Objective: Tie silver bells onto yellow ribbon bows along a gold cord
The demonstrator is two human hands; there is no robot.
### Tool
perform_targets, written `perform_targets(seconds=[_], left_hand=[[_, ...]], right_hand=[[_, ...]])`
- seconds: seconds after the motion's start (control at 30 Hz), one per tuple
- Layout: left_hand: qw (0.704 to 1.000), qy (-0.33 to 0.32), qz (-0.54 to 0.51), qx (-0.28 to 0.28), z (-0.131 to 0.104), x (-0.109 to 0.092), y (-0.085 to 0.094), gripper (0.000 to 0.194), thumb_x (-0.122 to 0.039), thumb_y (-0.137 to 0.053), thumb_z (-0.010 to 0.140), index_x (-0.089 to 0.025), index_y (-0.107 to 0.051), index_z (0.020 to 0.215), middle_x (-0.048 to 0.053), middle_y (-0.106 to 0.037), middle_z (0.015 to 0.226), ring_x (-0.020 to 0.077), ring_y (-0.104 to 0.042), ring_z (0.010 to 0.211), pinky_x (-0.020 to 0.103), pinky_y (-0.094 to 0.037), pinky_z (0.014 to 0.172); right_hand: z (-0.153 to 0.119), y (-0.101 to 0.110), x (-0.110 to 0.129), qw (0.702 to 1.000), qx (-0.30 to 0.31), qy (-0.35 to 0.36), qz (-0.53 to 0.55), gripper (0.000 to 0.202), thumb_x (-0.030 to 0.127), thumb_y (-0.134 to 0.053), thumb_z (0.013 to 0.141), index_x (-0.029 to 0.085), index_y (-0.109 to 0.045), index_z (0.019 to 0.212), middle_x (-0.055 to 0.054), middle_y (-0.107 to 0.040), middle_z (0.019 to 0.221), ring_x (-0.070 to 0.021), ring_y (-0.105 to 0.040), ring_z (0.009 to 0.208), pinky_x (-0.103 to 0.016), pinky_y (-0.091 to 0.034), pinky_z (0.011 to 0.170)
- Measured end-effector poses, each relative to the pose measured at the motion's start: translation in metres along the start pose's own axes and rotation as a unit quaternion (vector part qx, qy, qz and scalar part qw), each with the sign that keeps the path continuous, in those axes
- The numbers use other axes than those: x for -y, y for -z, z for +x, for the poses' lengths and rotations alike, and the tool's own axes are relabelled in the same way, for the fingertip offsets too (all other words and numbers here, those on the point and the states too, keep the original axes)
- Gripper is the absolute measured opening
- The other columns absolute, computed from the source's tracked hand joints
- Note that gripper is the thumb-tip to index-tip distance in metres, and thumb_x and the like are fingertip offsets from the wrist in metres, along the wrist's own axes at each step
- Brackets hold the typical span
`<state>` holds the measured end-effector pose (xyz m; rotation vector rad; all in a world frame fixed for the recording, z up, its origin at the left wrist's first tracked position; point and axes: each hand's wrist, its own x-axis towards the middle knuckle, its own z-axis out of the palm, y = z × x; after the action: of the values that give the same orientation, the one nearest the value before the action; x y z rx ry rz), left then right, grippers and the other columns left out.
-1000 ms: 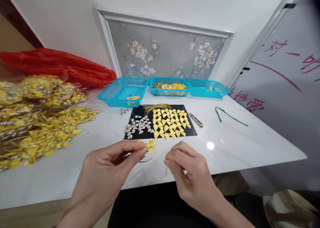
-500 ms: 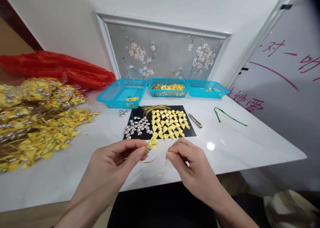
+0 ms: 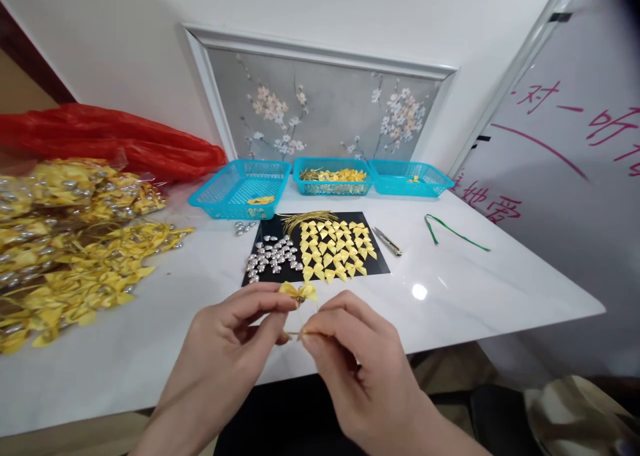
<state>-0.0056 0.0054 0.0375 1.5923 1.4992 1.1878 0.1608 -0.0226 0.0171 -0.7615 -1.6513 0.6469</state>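
Between the fingers of my left hand [image 3: 235,349] is a yellow ribbon bow [image 3: 305,291] with a small dark bead at its middle. My right hand [image 3: 360,356] pinches a thin gold cord [image 3: 295,334] just below the bow, close to my left fingertips. Beyond my hands lies a black mat [image 3: 377,267]. Rows of yellow bows [image 3: 337,249] cover its right part, silver beads [image 3: 275,253] lie loosely on its left, and gold cords [image 3: 307,221] lie along its back edge.
Three blue baskets [image 3: 227,206] stand along the wall, holding yellow pieces. Bagged and loose yellow bows [image 3: 95,263] pile up at left by red mesh [image 3: 110,136]. A small knife [image 3: 387,241] and green tie [image 3: 457,231] lie right of the mat.
My right hand has moved left, up to my left fingertips. The bow has turned and now shows both loops. The view has shifted slightly.
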Motion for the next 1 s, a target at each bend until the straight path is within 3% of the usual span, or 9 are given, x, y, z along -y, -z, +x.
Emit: perform_targets(seconds=[0.1, 0.2, 0.3, 0.43, 0.57, 0.63, 0.77, 0.9, 1.0], left_hand=[[0.999, 0.015, -0.022, 0.026, -0.002, 0.001, 0.001, 0.012, -0.033, -0.072, 0.071, -0.031, -0.083, 0.065, 0.004, -0.08, 0.089, 0.0253, -0.075, 0.086, 0.029, -0.063, 0.076], [0.995, 0.04, -0.067, 0.066, -0.004, 0.004, 0.001, 0.022, -0.043, -0.068, 0.08, -0.031, -0.085, 0.071, 0.006, -0.082, 0.093, 0.0276, -0.073, 0.1, 0.033, -0.06, 0.089], [0.987, 0.081, -0.113, 0.074, -0.006, 0.008, 0.0, 0.028, -0.051, -0.069, 0.083, -0.03, -0.085, 0.076, 0.006, -0.082, 0.094, 0.0264, -0.073, 0.098, 0.032, -0.059, 0.087], [0.99, 0.087, -0.091, 0.06, -0.005, 0.013, -0.001, 0.016, -0.044, -0.079, 0.077, -0.03, -0.085, 0.079, 0.004, -0.082, 0.096, 0.0222, -0.074, 0.091, 0.027, -0.059, 0.079], [0.994, 0.064, -0.075, 0.049, -0.004, 0.015, 0.0, 0.016, -0.044, -0.079, 0.077, -0.029, -0.083, 0.079, 0.003, -0.082, 0.092, 0.0222, -0.075, 0.086, 0.027, -0.06, 0.077], [0.994, 0.052, -0.084, 0.055, -0.004, 0.015, -0.001, 0.015, -0.043, -0.077, 0.08, -0.029, -0.082, 0.081, 0.002, -0.081, 0.089, 0.0215, -0.075, 0.084, 0.026, -0.06, 0.075], [0.992, 0.031, -0.091, 0.083, -0.005, 0.014, 0.0, 0.015, -0.041, -0.073, 0.084, -0.029, -0.082, 0.084, 0.002, -0.081, 0.093, 0.0213, -0.075, 0.088, 0.025, -0.06, 0.078], [0.991, 0.04, -0.087, 0.093, -0.007, 0.014, 0.001, 0.018, -0.043, -0.074, 0.083, -0.028, -0.082, 0.089, 0.003, -0.082, 0.094, 0.0247, -0.076, 0.09, 0.03, -0.061, 0.08], [0.993, 0.067, -0.073, 0.071, -0.005, 0.018, 0.002, 0.021, -0.045, -0.078, 0.079, -0.027, -0.083, 0.087, 0.005, -0.083, 0.094, 0.0277, -0.076, 0.091, 0.035, -0.061, 0.084]], right_hand=[[-0.003, -0.012, -0.001, 0.999, -0.007, 0.047, -0.02, 0.017, 0.007, -0.053, 0.095, 0.013, -0.069, 0.096, -0.008, -0.062, 0.088, -0.0158, -0.063, 0.079, -0.026, -0.056, 0.073], [-0.009, -0.02, -0.003, 0.994, 0.004, 0.073, -0.075, 0.019, 0.006, -0.051, 0.094, 0.012, -0.069, 0.097, -0.01, -0.064, 0.09, -0.0176, -0.065, 0.079, -0.028, -0.057, 0.067], [-0.017, -0.019, -0.002, 0.981, 0.046, 0.09, -0.166, 0.021, 0.006, -0.049, 0.094, 0.015, -0.067, 0.095, -0.007, -0.065, 0.085, -0.0175, -0.065, 0.071, -0.029, -0.055, 0.061], [-0.022, -0.005, 0.007, 0.975, 0.111, 0.054, -0.186, 0.021, 0.012, -0.052, 0.096, 0.019, -0.067, 0.108, -0.006, -0.067, 0.092, -0.017, -0.065, 0.068, -0.029, -0.057, 0.061], [-0.014, 0.006, 0.01, 0.997, 0.074, 0.009, -0.037, 0.044, 0.004, -0.044, 0.094, 0.026, -0.063, 0.127, -0.004, -0.065, 0.097, -0.0116, -0.062, 0.064, -0.024, -0.056, 0.059], [-0.007, 0.006, 0.005, 0.999, 0.049, 0.009, 0.012, 0.044, 0.002, -0.043, 0.096, 0.026, -0.06, 0.129, -0.003, -0.067, 0.097, -0.0108, -0.066, 0.069, -0.022, -0.057, 0.064], [0.004, -0.002, -0.017, 0.998, -0.009, 0.019, -0.054, 0.028, 0.004, -0.044, 0.099, 0.022, -0.064, 0.107, -0.003, -0.068, 0.091, -0.0138, -0.067, 0.078, -0.026, -0.059, 0.071], [0.007, -0.008, -0.032, 0.989, -0.023, 0.044, -0.14, 0.03, 0.006, -0.043, 0.099, 0.02, -0.069, 0.096, -0.007, -0.062, 0.093, -0.0157, -0.065, 0.079, -0.028, -0.058, 0.068], [0.009, 0.002, -0.028, 0.998, -0.024, -0.012, -0.057, 0.021, 0.012, -0.051, 0.099, 0.021, -0.068, 0.091, -0.003, -0.062, 0.081, -0.0136, -0.062, 0.068, -0.026, -0.056, 0.062]])
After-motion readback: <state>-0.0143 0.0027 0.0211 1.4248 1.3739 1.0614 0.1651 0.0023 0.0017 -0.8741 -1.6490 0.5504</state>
